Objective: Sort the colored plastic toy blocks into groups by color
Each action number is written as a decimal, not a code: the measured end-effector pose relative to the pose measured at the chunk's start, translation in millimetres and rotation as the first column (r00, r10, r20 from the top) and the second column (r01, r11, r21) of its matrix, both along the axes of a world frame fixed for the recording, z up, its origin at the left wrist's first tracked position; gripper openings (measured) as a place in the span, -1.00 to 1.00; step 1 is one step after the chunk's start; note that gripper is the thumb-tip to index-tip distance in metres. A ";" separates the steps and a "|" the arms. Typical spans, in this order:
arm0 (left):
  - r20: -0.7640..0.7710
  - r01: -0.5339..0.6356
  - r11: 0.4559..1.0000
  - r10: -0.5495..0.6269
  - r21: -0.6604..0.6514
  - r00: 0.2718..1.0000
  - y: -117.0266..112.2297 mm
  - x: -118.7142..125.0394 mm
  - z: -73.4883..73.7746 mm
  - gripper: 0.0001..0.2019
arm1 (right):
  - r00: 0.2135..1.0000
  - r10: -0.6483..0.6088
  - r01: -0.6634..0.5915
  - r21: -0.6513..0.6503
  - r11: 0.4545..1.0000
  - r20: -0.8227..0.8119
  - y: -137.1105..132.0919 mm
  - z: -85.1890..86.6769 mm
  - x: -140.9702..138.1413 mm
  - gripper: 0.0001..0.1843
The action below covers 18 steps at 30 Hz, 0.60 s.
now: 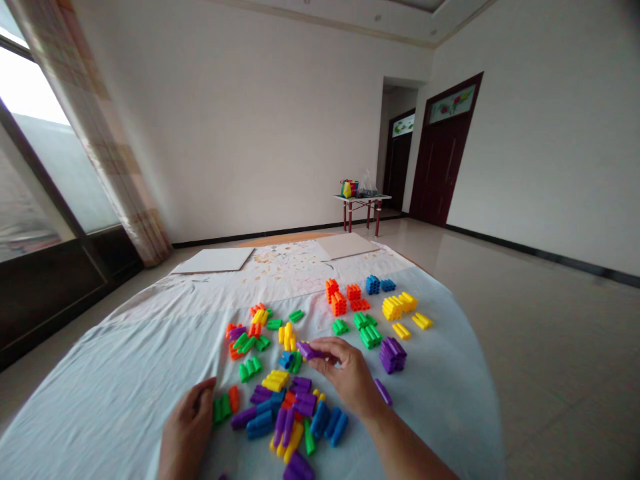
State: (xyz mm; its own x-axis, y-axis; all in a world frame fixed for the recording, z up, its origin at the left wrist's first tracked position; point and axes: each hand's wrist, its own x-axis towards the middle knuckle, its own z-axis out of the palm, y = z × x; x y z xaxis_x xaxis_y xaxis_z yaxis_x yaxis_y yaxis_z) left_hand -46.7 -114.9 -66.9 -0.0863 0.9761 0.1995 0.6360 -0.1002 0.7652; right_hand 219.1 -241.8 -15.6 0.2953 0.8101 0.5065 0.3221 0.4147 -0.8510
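This looks like a room in a home: a long patterned curtain (97, 120) hangs beside a large window (60, 147), and a dark red panelled door (440, 163) has a flower-decorated glass pane (453, 103) above it. Pale walls (250, 120), a glossy floor (545, 340) and a round desk (295, 239) under a soft, partly flowered cloth (115, 373) also look domestic.

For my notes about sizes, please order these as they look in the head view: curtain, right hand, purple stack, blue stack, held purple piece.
Largest to smallest:
1. Curtain
2. Right hand
3. Purple stack
4. Blue stack and held purple piece: too alike to rank; the piece is partly hidden.
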 end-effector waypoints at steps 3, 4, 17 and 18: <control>-0.005 -0.008 1.000 0.008 0.018 1.000 -0.2 0.3 -1.4 -0.62 | 0.999 -0.011 0.011 0.002 1.000 0.032 1.7 -2.1 1.8 -0.78; -0.009 -0.011 1.000 0.011 0.021 1.000 -0.3 0.3 -2.0 -0.62 | 0.998 -0.019 0.019 0.005 1.000 0.052 1.6 -1.5 4.1 -0.78; -0.024 0.000 0.999 -0.001 -0.046 1.000 3.2 -1.2 -8.8 -0.58 | 0.867 -0.038 0.136 -0.162 0.977 0.496 -44.0 17.3 91.2 -0.76; -0.023 0.002 0.999 -0.003 -0.043 1.000 3.3 -1.3 -9.0 -0.59 | 0.841 -0.018 0.141 -0.187 0.972 0.540 -45.9 15.2 92.1 -0.76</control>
